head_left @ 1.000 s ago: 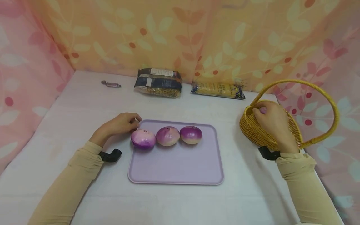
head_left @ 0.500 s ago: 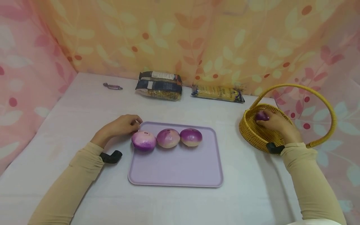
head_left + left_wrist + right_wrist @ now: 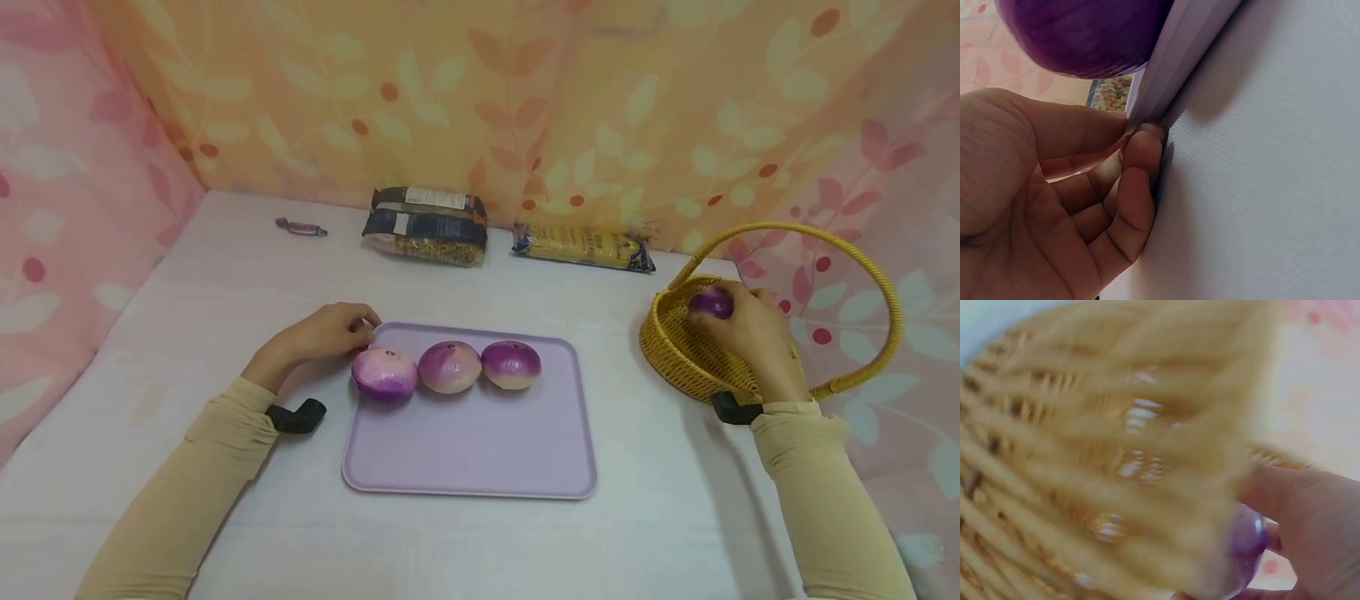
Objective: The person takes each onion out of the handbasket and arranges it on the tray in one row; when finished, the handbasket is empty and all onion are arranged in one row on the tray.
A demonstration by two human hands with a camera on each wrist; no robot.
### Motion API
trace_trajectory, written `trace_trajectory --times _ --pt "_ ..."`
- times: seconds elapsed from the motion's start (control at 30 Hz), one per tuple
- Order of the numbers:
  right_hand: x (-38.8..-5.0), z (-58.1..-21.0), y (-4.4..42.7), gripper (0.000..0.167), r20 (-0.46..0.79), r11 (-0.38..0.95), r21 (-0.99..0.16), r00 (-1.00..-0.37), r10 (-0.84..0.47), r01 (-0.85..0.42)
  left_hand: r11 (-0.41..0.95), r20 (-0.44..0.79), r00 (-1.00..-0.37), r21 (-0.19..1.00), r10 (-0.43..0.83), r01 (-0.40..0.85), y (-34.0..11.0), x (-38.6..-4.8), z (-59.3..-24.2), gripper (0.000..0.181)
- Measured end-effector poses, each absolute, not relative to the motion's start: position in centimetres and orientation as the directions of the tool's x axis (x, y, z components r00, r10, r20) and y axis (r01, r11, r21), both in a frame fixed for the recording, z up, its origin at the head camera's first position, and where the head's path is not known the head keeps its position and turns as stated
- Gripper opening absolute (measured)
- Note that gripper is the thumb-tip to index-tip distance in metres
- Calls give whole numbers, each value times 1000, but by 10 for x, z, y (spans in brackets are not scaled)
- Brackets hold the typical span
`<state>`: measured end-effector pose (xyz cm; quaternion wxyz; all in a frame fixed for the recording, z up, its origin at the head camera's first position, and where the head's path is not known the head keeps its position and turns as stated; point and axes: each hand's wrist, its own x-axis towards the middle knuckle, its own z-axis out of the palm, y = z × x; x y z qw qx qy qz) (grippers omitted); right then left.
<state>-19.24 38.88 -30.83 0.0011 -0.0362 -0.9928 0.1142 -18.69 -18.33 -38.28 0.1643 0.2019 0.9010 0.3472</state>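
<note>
The right hand (image 3: 750, 333), its grip curled round a purple onion (image 3: 712, 303) in or just above the basket (image 3: 663, 360) at right, seems at the lifting-out step, while the left hand (image 3: 326, 330) pinches the far-left corner of the tray (image 3: 472, 446), and next likely calls for clearing the handle (image 3: 895, 321).

Tray (image 3: 472, 450) lying mid-table (image 3: 660, 500). Across its far half, three onions sitting in a row: left onion (image 3: 385, 374) at the left rim, middle onion (image 3: 450, 367) just beside it, right onion (image 3: 512, 365) next along. Left hand (image 3: 322, 333) pinching the tray's far-left corner. Basket (image 3: 675, 358) standing well right of the tray; right hand (image 3: 750, 329) holding a fourth onion (image 3: 711, 303) at its mouth, depth unclear. Behind the tray, left to right: wrapped candy (image 3: 302, 227), pasta bag (image 3: 426, 227), noodle packet (image 3: 583, 247). Cloth backdrop (image 3: 480, 100) hanging behind all.
</note>
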Motion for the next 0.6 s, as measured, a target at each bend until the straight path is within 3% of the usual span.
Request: trace_trajectory --times 0.17,0.33,0.6 --pt "-167 -296 353 69 127 960 -280 -990 57 20 684 -154 -866 684 476 254 -183 -188 -382 27" --pt "-149 -293 307 60 191 942 -303 -978 -87 -143 693 -169 -869 681 465 238 -184 -190 -383 29" --pt "-122 -325 263 57 18 884 -321 -936 -352 -338 689 -166 -865 681 474 247 -183 -190 -388 29"
